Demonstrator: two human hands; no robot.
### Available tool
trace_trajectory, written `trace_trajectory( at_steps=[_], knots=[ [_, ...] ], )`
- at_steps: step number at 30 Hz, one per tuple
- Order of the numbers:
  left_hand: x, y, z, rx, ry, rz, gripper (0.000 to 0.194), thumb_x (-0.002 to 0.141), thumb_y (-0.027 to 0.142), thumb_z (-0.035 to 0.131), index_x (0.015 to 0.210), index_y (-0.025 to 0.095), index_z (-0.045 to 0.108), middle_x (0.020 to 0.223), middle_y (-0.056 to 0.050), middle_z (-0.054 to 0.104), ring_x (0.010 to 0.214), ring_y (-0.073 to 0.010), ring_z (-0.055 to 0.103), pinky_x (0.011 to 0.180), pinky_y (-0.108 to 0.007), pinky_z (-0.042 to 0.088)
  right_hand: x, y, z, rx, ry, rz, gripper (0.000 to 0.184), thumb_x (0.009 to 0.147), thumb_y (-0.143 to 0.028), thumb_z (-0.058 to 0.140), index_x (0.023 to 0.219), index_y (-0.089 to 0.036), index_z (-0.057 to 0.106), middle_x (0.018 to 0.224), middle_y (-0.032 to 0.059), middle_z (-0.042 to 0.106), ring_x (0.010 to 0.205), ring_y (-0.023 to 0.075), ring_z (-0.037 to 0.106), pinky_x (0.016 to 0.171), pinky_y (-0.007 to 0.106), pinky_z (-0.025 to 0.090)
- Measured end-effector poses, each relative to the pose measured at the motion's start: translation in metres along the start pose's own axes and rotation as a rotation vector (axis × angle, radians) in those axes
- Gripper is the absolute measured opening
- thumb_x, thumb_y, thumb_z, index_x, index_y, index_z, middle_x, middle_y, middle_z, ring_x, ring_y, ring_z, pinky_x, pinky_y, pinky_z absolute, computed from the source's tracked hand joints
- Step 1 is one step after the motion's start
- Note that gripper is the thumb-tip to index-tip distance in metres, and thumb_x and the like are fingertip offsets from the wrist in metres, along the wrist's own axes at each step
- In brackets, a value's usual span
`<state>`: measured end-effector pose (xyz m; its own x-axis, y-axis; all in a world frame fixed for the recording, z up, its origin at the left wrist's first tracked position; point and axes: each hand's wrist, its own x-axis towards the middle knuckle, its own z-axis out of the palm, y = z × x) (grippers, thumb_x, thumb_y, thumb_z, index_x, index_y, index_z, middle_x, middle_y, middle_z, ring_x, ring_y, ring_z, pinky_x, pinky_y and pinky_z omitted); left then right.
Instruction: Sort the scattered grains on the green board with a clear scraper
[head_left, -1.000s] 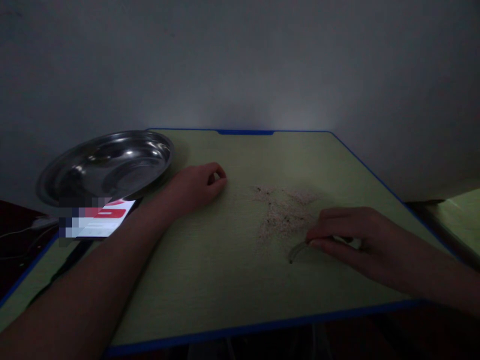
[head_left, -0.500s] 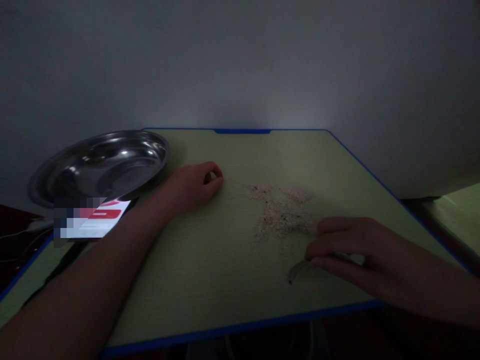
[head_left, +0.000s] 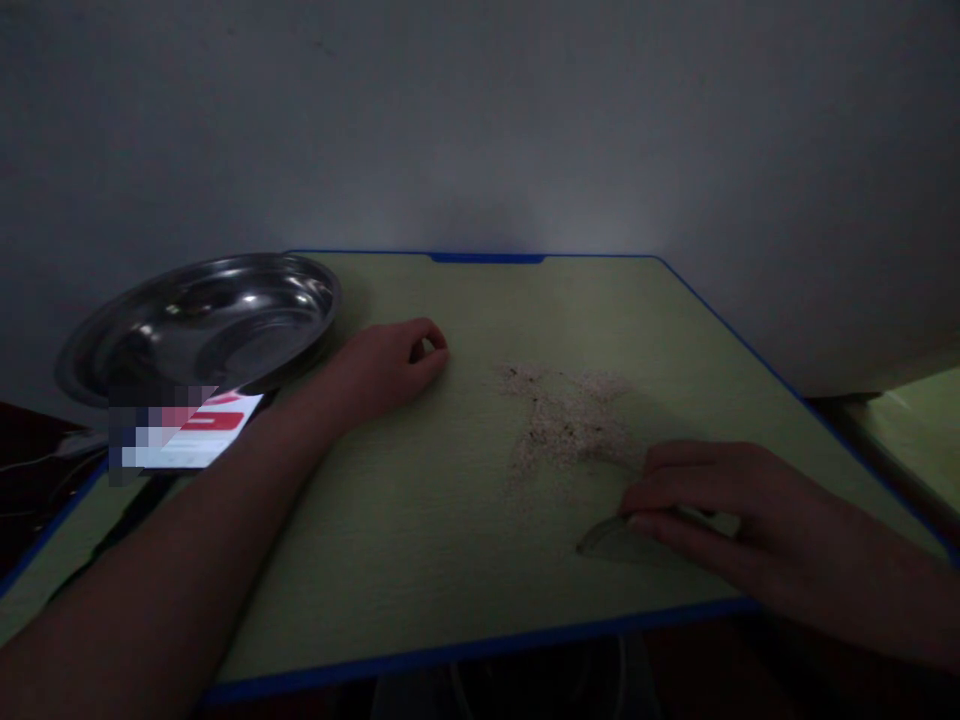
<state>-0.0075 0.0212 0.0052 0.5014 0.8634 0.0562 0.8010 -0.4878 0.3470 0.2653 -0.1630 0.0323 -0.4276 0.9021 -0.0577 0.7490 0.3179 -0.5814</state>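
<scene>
Many tiny pale grains (head_left: 570,415) lie in a messy patch on the table (head_left: 420,560), right of the middle, with small dark bits (head_left: 534,437) mixed in among them. Most of the grains sit close together, and some are spread thinly at the sides. Just beside the patch, on its near right side, is the right hand (head_left: 712,490). Its thumb and fingers pinch a thin, bent tool (head_left: 602,528) — it looks like tweezers — and the tip points left, a little nearer than the grains. It is too dim to tell if the tip touches the table or holds a dark bit. The left hand (head_left: 394,365) rests on the other side of the grains, apart from them, with its fingers curled and its thumb bent round to make a small ring. Nothing can be seen in it. Behind the left arm, a big shiny metal bowl (head_left: 225,292) sits tilted at the far left, and a bright screen (head_left: 206,430) with red and white on it shows just below the rim. A blue edge (head_left: 480,652) goes round the table, and a plain grey wall (head_left: 480,120) stands behind.
</scene>
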Motion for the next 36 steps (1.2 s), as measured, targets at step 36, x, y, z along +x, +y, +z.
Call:
trace_trajectory(
  at_steps=[36],
  knots=[
    [-0.001, 0.002, 0.0, 0.009, 0.006, -0.017, 0.036, 0.083, 0.042, 0.048, 0.105, 0.021, 0.067, 0.083, -0.005, 0.07, 0.067, -0.0188, 0.06, 0.063, -0.03, 0.04, -0.002, -0.014, 0.01, -0.069, 0.005, -0.069, 0.027, 0.097, -0.035, 0.048, 0.093, -0.027, 0.073, 0.085, 0.0033, 0.07, 0.078, 0.018, 0.066, 0.063, 0.03, 0.051]
  ],
)
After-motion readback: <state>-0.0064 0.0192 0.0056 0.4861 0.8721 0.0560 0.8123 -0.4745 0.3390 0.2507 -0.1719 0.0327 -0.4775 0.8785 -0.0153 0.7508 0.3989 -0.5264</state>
